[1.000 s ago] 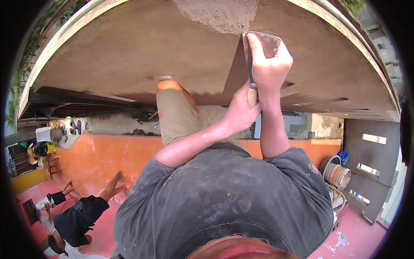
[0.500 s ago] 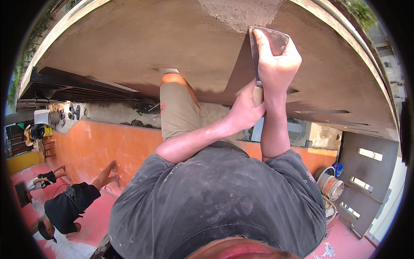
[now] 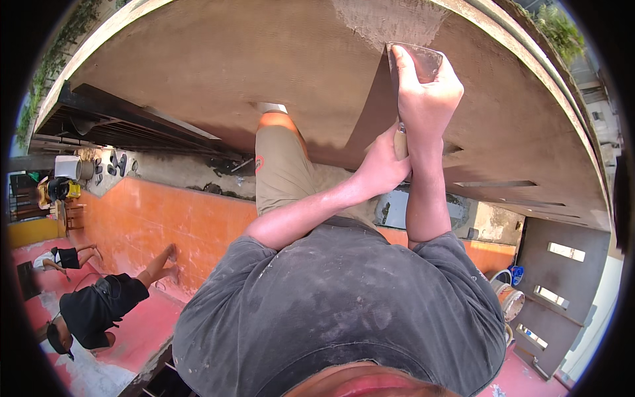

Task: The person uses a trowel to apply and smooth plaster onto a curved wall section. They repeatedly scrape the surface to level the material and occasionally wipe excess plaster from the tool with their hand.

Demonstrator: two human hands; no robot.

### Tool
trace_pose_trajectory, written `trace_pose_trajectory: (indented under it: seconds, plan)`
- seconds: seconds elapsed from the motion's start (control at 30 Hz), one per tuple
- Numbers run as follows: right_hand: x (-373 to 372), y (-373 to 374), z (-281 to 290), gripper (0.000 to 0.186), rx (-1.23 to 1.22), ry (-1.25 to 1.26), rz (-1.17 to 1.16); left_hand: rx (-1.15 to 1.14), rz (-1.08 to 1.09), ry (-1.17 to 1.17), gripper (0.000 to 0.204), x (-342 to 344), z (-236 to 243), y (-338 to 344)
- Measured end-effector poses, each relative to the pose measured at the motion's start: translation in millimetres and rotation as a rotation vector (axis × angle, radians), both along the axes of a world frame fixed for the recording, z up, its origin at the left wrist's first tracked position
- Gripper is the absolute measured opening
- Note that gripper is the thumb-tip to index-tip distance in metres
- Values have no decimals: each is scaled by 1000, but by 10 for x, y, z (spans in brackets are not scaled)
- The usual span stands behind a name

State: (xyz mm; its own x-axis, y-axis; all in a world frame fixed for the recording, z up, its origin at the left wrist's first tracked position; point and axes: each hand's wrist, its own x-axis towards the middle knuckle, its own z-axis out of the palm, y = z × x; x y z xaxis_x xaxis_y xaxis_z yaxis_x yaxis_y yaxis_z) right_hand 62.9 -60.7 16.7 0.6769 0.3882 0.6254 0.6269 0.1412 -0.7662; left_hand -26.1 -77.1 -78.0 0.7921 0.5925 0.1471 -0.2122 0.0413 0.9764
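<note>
Against a brown plastered wall (image 3: 264, 59) I hold a putty knife (image 3: 425, 58) with a broad, flared blade and a pale handle. My left hand (image 3: 382, 164) is closed round the handle. Higher up, my right hand (image 3: 430, 92) grips the blade, its thumb lying along one face and its fingers curled behind the other edge. The blade's top edge lies close to the lower side of a rough, lighter patch (image 3: 393, 23) on the wall. A dark shadow falls on the wall left of the knife. Whether the blade touches the plaster I cannot tell.
Slots (image 3: 496, 183) pierce the wall on the right. A dark metal grille (image 3: 99, 126) is at left. Below lie an orange surface (image 3: 159, 225) and a pink floor (image 3: 142, 321), where two people, one in black (image 3: 102, 308), are at work. Buckets (image 3: 509, 298) stand at lower right.
Both hands keep the same grip on the putty knife. The view has shifted slightly, with the wall and my leg appearing farther right. The people below have moved a little.
</note>
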Motion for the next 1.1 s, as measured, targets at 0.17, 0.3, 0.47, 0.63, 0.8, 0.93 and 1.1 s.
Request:
trace_pose_trajectory:
  seconds: [0.17,0.3,0.47,0.63,0.8,0.93,1.1]
  plan:
    - [43,-86,-227,17,-40,-17,69,-113,-103,98,47,-67,-93,-39]
    - [-8,-377,-443,33,-184,263,389,-139,131,-124,40,-111,-152,55]
    - [-291,-588,-446,20,-339,176,567,153,41,-94,37,-319,-65,282]
    - [-156,-803,-405,29,-98,397,674,639,56,-189,27,-600,35,513]
    - [23,-1007,-414,38,-15,637,812,897,301,-312,19,-665,341,609]
    - [90,-1077,-548,39,274,1015,1149,693,181,-175,27,-500,466,554]
    - [109,-1114,-755,38,447,1197,1322,-165,-238,-278,32,28,311,392]
